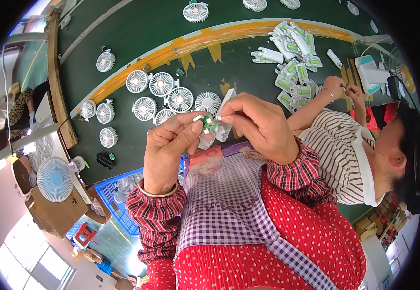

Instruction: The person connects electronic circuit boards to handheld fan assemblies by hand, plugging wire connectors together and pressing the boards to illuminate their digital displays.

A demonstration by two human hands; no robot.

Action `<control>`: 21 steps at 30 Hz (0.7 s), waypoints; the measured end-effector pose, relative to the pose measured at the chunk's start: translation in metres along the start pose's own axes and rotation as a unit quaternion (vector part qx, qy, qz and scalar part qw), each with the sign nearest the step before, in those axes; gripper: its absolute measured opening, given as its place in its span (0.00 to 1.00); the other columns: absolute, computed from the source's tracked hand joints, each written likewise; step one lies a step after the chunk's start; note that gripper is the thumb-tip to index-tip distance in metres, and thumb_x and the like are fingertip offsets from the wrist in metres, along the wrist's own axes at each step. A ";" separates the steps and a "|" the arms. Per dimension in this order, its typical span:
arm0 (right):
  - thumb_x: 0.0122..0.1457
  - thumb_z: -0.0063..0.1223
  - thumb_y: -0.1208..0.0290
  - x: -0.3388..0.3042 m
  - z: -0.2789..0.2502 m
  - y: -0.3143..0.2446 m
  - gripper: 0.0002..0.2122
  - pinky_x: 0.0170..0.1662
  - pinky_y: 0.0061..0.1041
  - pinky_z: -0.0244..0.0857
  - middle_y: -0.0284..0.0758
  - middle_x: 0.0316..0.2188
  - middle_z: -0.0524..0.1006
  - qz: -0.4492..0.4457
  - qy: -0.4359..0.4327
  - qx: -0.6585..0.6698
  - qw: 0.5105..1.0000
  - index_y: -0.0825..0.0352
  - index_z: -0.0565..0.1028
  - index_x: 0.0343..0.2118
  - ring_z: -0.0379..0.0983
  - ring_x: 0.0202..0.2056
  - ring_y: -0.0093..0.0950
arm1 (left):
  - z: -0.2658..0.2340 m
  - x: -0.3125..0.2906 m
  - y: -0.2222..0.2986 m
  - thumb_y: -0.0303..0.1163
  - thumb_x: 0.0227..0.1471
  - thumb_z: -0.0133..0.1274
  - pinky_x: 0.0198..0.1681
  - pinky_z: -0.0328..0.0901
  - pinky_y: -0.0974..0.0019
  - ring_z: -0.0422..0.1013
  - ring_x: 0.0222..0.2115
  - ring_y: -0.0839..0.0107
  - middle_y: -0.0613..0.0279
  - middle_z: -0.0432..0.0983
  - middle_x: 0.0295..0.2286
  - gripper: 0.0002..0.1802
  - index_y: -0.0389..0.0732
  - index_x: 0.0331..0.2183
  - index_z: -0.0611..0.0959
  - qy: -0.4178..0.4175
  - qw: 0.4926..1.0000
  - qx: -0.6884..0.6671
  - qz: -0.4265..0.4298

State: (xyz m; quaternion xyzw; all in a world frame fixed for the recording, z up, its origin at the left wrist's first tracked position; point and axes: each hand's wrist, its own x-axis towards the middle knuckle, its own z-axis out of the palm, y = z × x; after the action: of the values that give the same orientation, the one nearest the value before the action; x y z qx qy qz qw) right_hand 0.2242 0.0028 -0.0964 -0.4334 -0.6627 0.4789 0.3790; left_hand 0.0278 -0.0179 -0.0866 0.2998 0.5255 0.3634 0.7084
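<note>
Between the thumb and fingers of my left hand (169, 147) is a small green circuit board (208, 124) with pale components on it. My right hand (263, 125) is closed in a pinch right beside the board, at a white plastic piece (228, 100) whose narrow end sticks up past the fingers. A translucent whitish part (213, 140) hangs below the fingertips; which hand bears it I cannot tell. Just beyond my hands lie several white round fan heads, the closest being one with a ribbed face (207, 102) and one with a copper-coloured centre (180, 99).
White handle shells (294, 72) with green inside are heaped at the right of the green table (229, 58). A co-worker in a striped shirt (343, 154) works there. Yellow tape (171, 48) crosses the tabletop. A blue crate (118, 205) stands lower left, near a blue-bladed fan (55, 179).
</note>
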 end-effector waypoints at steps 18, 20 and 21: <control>0.54 0.53 0.78 -0.010 -0.011 0.000 0.03 0.25 0.21 0.61 0.34 0.23 0.73 0.034 -0.059 0.002 0.998 0.71 0.72 0.31 0.69 0.22 0.23 | 0.008 0.000 -0.007 0.22 0.51 0.53 0.28 0.58 0.79 0.66 0.23 0.82 0.64 0.77 0.27 0.10 0.33 0.38 0.78 -0.029 1.000 -0.004 0.003; 0.55 0.52 0.78 -0.012 -0.011 0.001 0.03 0.23 0.20 0.59 0.33 0.22 0.73 0.050 -0.070 0.025 0.996 0.71 0.72 0.31 0.67 0.21 0.20 | 0.013 -0.001 -0.006 0.22 0.51 0.53 0.28 0.58 0.79 0.64 0.22 0.82 0.65 0.76 0.27 0.10 0.33 0.38 0.78 -0.009 1.000 -0.020 -0.004; 0.55 0.52 0.78 -0.012 -0.013 0.001 0.03 0.23 0.20 0.59 0.33 0.22 0.73 0.051 -0.069 0.026 0.996 0.71 0.72 0.31 0.67 0.21 0.20 | 0.013 -0.001 -0.007 0.22 0.51 0.53 0.28 0.58 0.79 0.64 0.22 0.82 0.65 0.76 0.27 0.10 0.33 0.38 0.78 -0.010 1.000 -0.019 -0.006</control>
State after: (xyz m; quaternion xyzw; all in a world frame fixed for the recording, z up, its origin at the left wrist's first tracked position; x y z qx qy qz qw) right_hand 0.2400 -0.0043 -0.0955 -0.4229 -0.6516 0.5432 0.3187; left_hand 0.0416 -0.0229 -0.0880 0.2867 0.5134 0.3662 0.7212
